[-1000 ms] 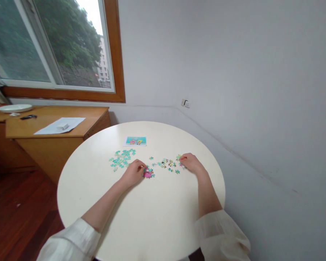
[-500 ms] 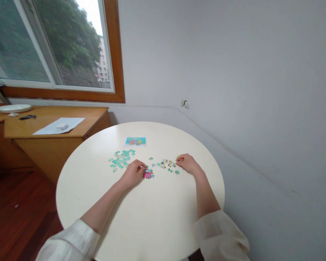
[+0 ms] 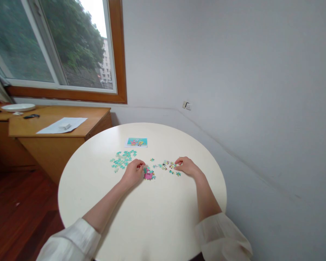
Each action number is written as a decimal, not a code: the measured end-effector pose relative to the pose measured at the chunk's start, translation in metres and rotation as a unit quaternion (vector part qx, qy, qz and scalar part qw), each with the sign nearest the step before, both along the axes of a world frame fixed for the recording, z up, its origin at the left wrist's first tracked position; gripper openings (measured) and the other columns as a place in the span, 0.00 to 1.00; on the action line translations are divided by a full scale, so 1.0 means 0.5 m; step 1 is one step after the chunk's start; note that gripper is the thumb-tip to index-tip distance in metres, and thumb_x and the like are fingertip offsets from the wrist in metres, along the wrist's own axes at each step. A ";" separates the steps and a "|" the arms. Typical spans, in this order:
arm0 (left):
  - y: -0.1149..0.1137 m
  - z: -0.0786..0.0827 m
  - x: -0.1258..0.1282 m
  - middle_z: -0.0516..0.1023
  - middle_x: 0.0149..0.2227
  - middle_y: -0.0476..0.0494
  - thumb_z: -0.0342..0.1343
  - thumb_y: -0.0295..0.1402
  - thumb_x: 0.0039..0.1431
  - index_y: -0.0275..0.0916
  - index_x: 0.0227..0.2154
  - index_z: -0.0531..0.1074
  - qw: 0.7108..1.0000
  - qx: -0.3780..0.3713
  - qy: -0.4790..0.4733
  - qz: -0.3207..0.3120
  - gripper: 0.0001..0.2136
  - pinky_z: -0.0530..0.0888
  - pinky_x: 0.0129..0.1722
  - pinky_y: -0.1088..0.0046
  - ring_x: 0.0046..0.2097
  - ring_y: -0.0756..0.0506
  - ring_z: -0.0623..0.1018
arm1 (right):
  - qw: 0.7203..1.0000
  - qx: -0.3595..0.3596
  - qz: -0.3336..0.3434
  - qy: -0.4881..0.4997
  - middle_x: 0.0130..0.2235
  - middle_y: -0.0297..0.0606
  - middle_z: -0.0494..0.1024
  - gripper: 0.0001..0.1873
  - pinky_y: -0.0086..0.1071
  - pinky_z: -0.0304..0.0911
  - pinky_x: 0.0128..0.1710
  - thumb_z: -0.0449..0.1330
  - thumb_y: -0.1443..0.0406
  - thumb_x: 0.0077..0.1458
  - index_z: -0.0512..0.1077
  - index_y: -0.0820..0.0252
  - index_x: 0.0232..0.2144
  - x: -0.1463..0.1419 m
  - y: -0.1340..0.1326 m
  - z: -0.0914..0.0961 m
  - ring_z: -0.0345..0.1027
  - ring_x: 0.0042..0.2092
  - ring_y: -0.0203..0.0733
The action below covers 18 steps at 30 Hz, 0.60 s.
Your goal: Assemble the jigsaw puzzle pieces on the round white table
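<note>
On the round table, a small joined patch of jigsaw puzzle [image 3: 149, 174], mostly pink with teal edges, lies flat. My left hand [image 3: 134, 171] rests at its upper left, thumb and finger pinched close together; whatever is between them is too small to make out. At the right end of a loose cluster of multicoloured puzzle pieces [image 3: 167, 165] is my right hand [image 3: 187, 166], thumb and forefinger apart over the pieces. Single pieces lie near it, among them a teal and yellow one [image 3: 178, 174]. A spread of teal puzzle pieces [image 3: 123, 158] lies beyond my left hand.
A picture card [image 3: 137, 142] with cartoon figures on teal lies toward the back of the white round table [image 3: 152, 217]. To the left stands a wooden desk [image 3: 51, 141] carrying paper [image 3: 76, 123] and a white plate [image 3: 18, 107]. A wall borders the table's right.
My right hand's thumb and forefinger have spread and shifted slightly left toward the multicoloured pieces. My left hand stays beside the pink patch. The whole view has shifted slightly.
</note>
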<state>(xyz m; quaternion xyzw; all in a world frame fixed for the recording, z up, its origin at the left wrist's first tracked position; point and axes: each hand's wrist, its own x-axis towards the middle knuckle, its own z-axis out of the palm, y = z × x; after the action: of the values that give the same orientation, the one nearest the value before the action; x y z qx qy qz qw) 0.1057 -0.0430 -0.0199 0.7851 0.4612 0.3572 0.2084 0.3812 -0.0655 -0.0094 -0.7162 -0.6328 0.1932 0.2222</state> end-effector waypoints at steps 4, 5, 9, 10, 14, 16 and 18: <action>0.002 -0.005 0.000 0.74 0.30 0.44 0.45 0.27 0.51 0.36 0.28 0.72 1.000 -0.001 0.001 0.000 0.10 0.67 0.34 0.73 0.32 0.48 0.71 | 1.000 -0.001 -0.013 0.001 0.30 0.36 0.73 0.13 0.26 0.57 0.31 0.64 0.64 0.35 0.74 0.61 0.30 -0.002 0.003 -0.003 0.64 0.31 0.34; 0.003 -0.007 0.000 0.74 0.30 0.44 0.45 0.28 0.52 0.36 0.28 0.72 1.000 0.000 0.000 0.000 0.10 0.67 0.34 0.73 0.32 0.48 0.71 | 1.000 -0.001 -0.014 0.001 0.31 0.36 0.73 0.13 0.26 0.57 0.31 0.64 0.65 0.36 0.73 0.62 0.30 -0.003 0.003 -0.003 0.64 0.31 0.34; 0.006 -0.014 0.000 0.74 0.30 0.44 0.45 0.28 0.52 0.35 0.29 0.72 1.000 -0.006 -0.003 -0.002 0.10 0.67 0.34 0.72 0.32 0.48 0.71 | 0.999 0.002 0.000 0.037 0.31 0.36 0.72 0.12 0.26 0.57 0.30 0.63 0.68 0.35 0.72 0.63 0.29 -0.010 0.001 0.002 0.63 0.30 0.33; 0.007 -0.015 0.000 0.74 0.30 0.44 0.45 0.28 0.52 0.35 0.29 0.72 1.000 -0.007 -0.004 -0.002 0.10 0.67 0.34 0.72 0.32 0.48 0.71 | 0.998 0.000 0.005 0.057 0.29 0.35 0.72 0.12 0.25 0.57 0.29 0.63 0.69 0.35 0.71 0.64 0.28 -0.012 0.001 0.004 0.63 0.29 0.32; 0.005 -0.013 0.002 0.74 0.30 0.44 0.45 0.28 0.52 0.35 0.29 0.72 1.000 -0.012 -0.010 0.001 0.10 0.67 0.34 0.72 0.32 0.48 0.71 | 0.993 0.007 0.020 0.115 0.24 0.31 0.69 0.07 0.24 0.57 0.26 0.60 0.70 0.37 0.68 0.63 0.25 -0.022 0.001 0.006 0.62 0.26 0.31; 0.003 -0.009 0.003 0.74 0.29 0.44 0.46 0.27 0.52 0.35 0.29 0.72 1.000 -0.014 -0.009 0.002 0.10 0.67 0.34 0.72 0.32 0.49 0.71 | 0.991 0.032 0.016 0.132 0.23 0.31 0.68 0.06 0.24 0.57 0.25 0.59 0.69 0.38 0.67 0.63 0.24 -0.031 0.005 0.005 0.62 0.26 0.31; 0.001 -0.007 0.003 0.74 0.29 0.44 0.46 0.27 0.51 0.36 0.28 0.73 1.000 -0.016 -0.007 0.003 0.10 0.67 0.34 0.73 0.31 0.49 0.71 | 0.984 0.060 0.009 0.169 0.22 0.30 0.68 0.06 0.25 0.58 0.25 0.59 0.68 0.39 0.67 0.62 0.25 -0.047 0.009 0.004 0.63 0.25 0.31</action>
<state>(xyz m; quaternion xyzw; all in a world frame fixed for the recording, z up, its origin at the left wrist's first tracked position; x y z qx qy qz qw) 0.1071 -0.0424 -0.0233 0.7779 0.4675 0.3559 0.2226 0.3580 -0.0608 -0.0073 -0.6530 -0.6026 0.2751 0.3671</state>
